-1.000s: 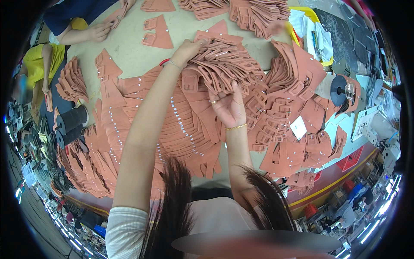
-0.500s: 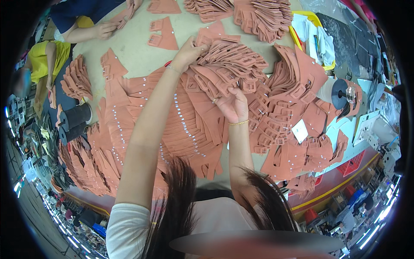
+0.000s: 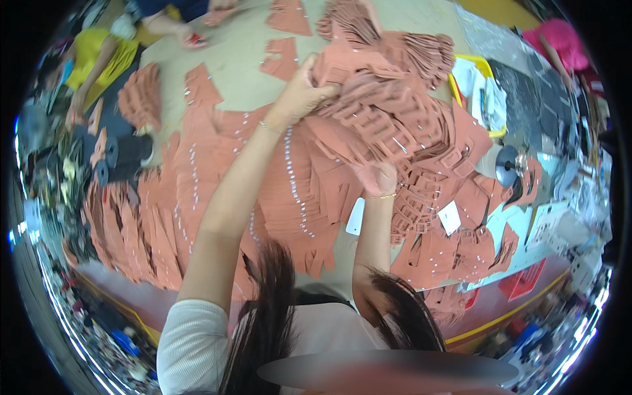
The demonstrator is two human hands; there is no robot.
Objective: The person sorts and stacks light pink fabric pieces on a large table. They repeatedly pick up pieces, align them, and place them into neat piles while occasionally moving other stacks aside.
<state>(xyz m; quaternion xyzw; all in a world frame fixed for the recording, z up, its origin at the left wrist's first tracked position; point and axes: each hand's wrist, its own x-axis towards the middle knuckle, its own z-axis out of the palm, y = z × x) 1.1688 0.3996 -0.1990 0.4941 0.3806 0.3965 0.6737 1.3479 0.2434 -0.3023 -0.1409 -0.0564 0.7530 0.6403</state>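
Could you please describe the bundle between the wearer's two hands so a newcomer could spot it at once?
Over the pale table, look above the picture's centre for the left hand and right hand. Between them is the bundle, a thick fan of overlapping, salmon-coloured buckled pieces. Unlike the neighbouring stacks, it has both those hands on it.

Terracotta buckled pieces (image 3: 388, 118), yellow tray (image 3: 498, 132)

Buckled pieces (image 3: 388, 122) matt, probably leather; tabletop (image 3: 238, 74) smooth.
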